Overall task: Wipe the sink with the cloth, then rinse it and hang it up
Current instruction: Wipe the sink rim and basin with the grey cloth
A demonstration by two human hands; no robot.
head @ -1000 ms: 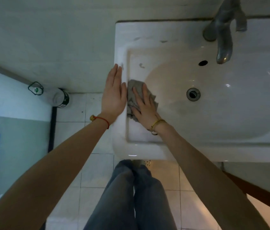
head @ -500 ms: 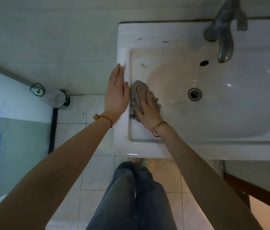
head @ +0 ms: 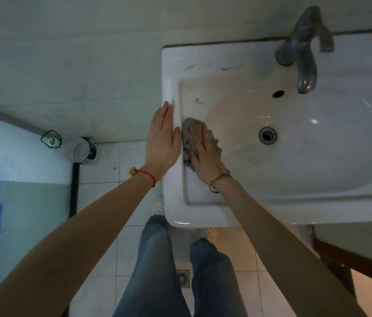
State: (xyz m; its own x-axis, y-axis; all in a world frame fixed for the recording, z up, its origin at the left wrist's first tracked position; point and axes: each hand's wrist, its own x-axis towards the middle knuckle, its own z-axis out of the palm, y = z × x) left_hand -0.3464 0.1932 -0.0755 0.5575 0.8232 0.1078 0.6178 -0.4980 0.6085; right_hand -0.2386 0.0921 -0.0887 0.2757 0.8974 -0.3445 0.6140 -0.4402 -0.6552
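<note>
Right hand (head: 204,156) flat, fingers spread, pressing the crumpled grey cloth (head: 194,133) against the inner left wall of the white sink (head: 317,202), left hand (head: 163,140) open, palm down on the sink's left rim, touching nothing else, drain (head: 267,135) well apart, tap (head: 303,49) at the back edge

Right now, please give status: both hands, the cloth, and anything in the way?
Left hand flat on sink rim, open. Right hand pressing grey cloth on basin's left inner wall, fingers spread. Faucet dry, nothing blocking.

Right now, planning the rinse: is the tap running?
Off: no stream falls from the faucet spout into the sink.
</note>
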